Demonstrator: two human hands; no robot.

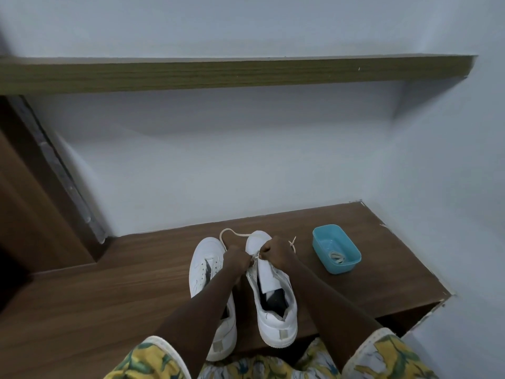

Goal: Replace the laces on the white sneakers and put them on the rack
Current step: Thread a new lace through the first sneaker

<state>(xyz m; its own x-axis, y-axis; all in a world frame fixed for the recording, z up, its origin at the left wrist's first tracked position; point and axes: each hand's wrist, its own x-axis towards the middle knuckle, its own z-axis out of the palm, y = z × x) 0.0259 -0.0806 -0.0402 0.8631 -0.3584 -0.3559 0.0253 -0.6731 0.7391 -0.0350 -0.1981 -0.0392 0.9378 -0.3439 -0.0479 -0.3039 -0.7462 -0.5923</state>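
Note:
Two white sneakers stand side by side on the brown wooden surface (109,283), toes pointing away from me. The left sneaker (205,258) has bare eyelets and no lace. Over the right sneaker (273,305), near its toe end, my left hand (236,259) and my right hand (276,248) are both closed on a cream lace (232,231). The lace loops out behind the toe, and one end sticks out to the right of my right hand. My forearms hide parts of both shoes.
A light blue plastic tub (325,239) sits to the right of the sneakers with a coiled lace (338,257) inside. A wooden shelf (235,75) runs along the pale wall above. The surface ends in an edge at the right, with a dark gap below.

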